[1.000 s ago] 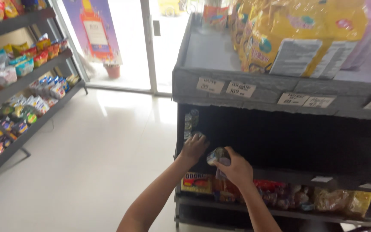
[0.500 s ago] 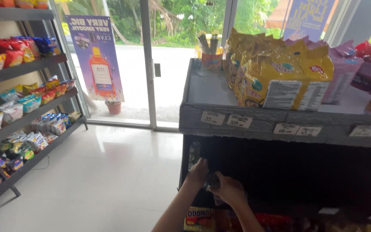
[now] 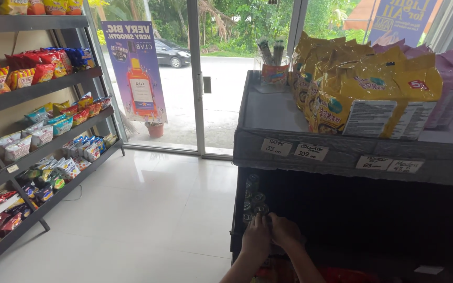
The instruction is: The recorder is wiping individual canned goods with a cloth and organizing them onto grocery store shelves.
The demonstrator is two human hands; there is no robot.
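left hand [image 3: 256, 234] and right hand [image 3: 285, 232] pressed together at front edge of dark lower shelf [image 3: 373, 209], fingers reaching among small round cans [image 3: 255, 197] stacked at shelf's left end. grip on any can: cannot tell. yellow packets [image 3: 373, 89] on grey shelf above; price tags [image 3: 294, 150] along its edge.

Both bare forearms reach forward, the left hand [image 3: 256, 234] and right hand [image 3: 285, 232] pressed side by side, fingers [image 3: 261, 219] curled and pointing away.
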